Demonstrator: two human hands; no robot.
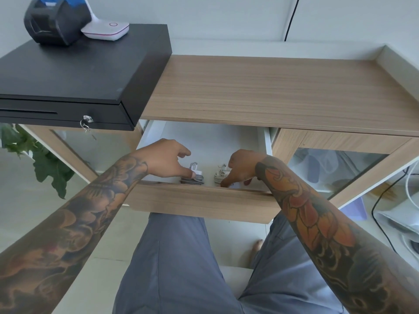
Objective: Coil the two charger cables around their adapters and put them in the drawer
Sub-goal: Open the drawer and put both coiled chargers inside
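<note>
The drawer under the wooden desk is pulled out, white inside. Two coiled chargers lie at its front. The left one has a grey cable wound round a white adapter; my left hand reaches in and its thumb presses on it. The right one has a white cable round its adapter; my right hand reaches down with a finger touching the coil's near edge. Part of each charger is hidden by the hands and the drawer front.
A black cash box with keys sits on the desk's left end, carrying a label printer and a white device. The wooden desk top stretches right. Plant leaves at left, cables and boxes on the floor at right.
</note>
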